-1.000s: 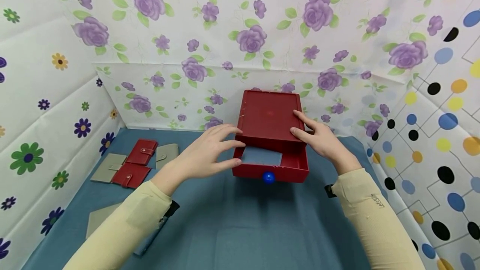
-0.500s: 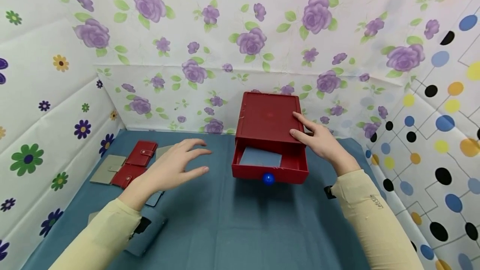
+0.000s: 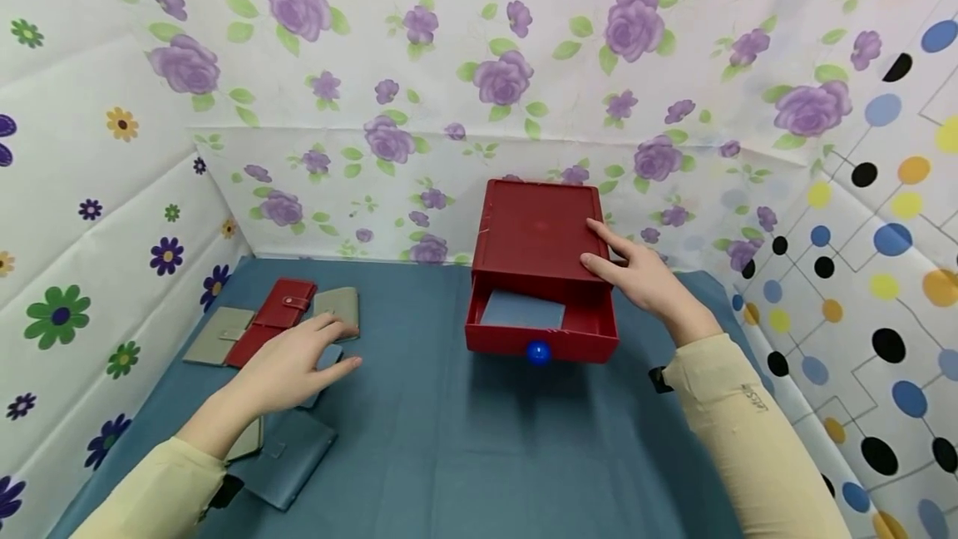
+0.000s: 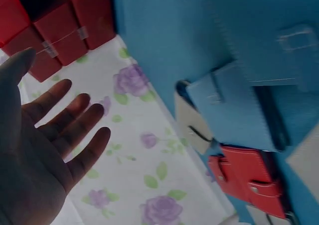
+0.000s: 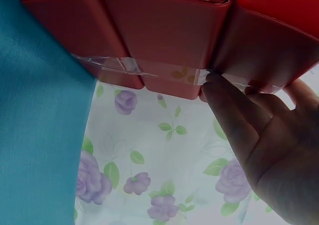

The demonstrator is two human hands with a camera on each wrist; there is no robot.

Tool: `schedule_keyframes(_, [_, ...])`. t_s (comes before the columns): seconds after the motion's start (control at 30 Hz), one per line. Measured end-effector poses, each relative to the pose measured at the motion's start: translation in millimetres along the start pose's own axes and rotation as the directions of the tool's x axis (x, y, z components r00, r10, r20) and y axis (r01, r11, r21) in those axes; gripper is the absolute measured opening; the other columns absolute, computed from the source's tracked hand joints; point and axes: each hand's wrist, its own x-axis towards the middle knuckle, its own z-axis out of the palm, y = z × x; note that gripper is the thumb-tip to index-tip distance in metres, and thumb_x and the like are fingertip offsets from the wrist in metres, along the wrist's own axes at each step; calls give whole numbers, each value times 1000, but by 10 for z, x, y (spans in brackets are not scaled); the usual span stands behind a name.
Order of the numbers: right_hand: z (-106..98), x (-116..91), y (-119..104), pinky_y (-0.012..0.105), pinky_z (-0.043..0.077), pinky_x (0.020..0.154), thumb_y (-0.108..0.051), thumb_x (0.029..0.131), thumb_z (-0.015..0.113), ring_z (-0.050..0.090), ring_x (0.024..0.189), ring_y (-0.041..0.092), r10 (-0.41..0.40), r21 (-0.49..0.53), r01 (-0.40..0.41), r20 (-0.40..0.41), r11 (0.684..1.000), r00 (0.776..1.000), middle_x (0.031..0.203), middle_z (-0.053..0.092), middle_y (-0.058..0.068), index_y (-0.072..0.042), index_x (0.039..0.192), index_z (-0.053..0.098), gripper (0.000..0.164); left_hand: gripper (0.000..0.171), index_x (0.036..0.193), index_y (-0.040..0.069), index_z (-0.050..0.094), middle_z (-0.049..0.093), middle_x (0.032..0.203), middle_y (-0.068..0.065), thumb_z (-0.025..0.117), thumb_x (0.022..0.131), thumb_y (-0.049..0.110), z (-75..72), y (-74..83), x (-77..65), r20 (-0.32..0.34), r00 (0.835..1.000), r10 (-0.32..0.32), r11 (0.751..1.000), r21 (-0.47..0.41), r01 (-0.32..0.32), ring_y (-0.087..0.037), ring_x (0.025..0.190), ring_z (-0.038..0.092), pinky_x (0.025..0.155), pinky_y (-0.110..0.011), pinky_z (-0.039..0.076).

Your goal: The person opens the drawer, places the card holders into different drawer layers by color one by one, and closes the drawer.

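A red drawer box (image 3: pixel 539 231) stands on the blue cloth. Its top drawer (image 3: pixel 591 318) is pulled out toward me, with a blue round knob (image 3: pixel 538 353) in front and a flat light-blue item (image 3: pixel 522 310) inside. My right hand (image 3: pixel 647 277) rests at the box's right upper edge, its fairly straight fingers (image 5: pixel 234 103) against the side. My left hand (image 3: pixel 292 360) hovers over the wallets on the left, fingers spread and holding nothing. Around it lie a red wallet (image 3: pixel 279 304), grey wallets (image 3: pixel 337 306) and a blue wallet (image 3: pixel 288 456); another blue wallet (image 4: pixel 232 108) shows in the left wrist view.
Behind the box rises a wall of purple-flowered cloth (image 3: pixel 419 73). Coloured flowers cover the left wall (image 3: pixel 67 215), coloured dots the right wall (image 3: pixel 883 289). Clear tape (image 5: pixel 164 70) runs across the box's stacked sections.
My left hand has moved from the drawer's left side leftward and down toward me, over the wallets, uncovering the blue wallet below. My right hand stays on the box.
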Motion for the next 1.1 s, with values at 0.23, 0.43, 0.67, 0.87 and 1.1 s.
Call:
schedule_keyframes(0.23, [0, 5, 31, 63, 41, 116, -63, 102, 63, 38, 153, 46, 0, -4, 0, -6, 1000, 1000, 177, 20, 14, -43, 170, 21, 82, 53, 127, 14, 72, 70, 117, -7, 79, 94, 55, 109, -54, -164, 98, 990, -105, 994, 11, 105, -22, 97, 71, 68, -39, 58])
schedule_keyframes(0.43, [8, 19, 40, 63, 42, 115, -62, 102, 63, 39, 153, 45, -6, 8, 6, -2, 1000, 1000, 177, 20, 14, -44, 170, 21, 82, 55, 122, 14, 71, 70, 110, -3, 84, 89, 56, 160, -72, -257, 163, 975, -151, 988, 45, 146, -16, 90, 68, 67, -40, 57])
schedule_keyframes(0.67, [2, 15, 28, 64, 41, 116, -63, 102, 63, 37, 154, 45, -5, -5, 5, -5, 1000, 1000, 176, 20, 14, -44, 170, 21, 82, 55, 117, 13, 70, 69, 107, -2, 88, 84, 54, 178, -73, -333, 217, 954, -207, 978, 46, 202, -13, 85, 64, 69, -41, 58])
schedule_keyframes(0.87, [1, 8, 20, 64, 41, 116, -63, 102, 63, 35, 154, 45, -1, -6, 1, -5, 1000, 1000, 177, 19, 14, -45, 170, 20, 82, 67, 122, 8, 69, 69, 111, -4, 88, 82, 60, 185, -86, -392, 291, 910, -296, 955, 70, 289, -15, 85, 66, 71, -47, 60])
schedule_keyframes(1.1, [0, 5, 19, 65, 40, 116, -64, 102, 63, 35, 154, 45, 1, -12, -1, -8, 1000, 1000, 177, 20, 15, -45, 170, 21, 82, 79, 123, 5, 68, 69, 111, -6, 85, 80, 69, 217, -122, -482, 361, 851, -382, 923, 94, 374, -21, 88, 67, 73, -55, 59])
